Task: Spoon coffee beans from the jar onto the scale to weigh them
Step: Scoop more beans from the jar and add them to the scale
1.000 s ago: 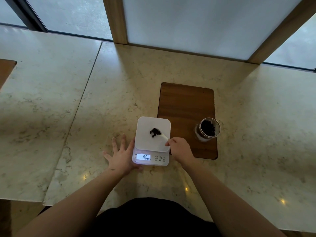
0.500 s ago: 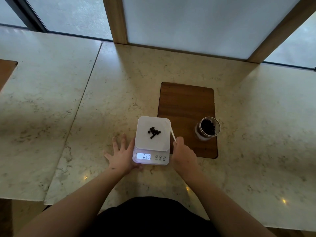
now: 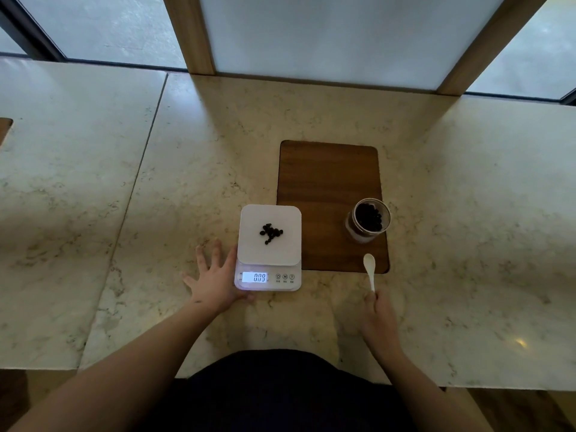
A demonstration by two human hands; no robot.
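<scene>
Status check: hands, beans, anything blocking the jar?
Left hand flat beside white scale. Right hand holds white spoon, empty. Small pile of coffee beans on platform. Open glass jar unobstructed.

In front of you lies a pale marble counter, veined in brown, with a straight seam running down its left part. A dark wooden board with rounded corners lies flat on it, right of centre. Along the far edge you see frosted window panes set between two light wooden posts. At the far left edge, a corner of another wooden board shows.
</scene>
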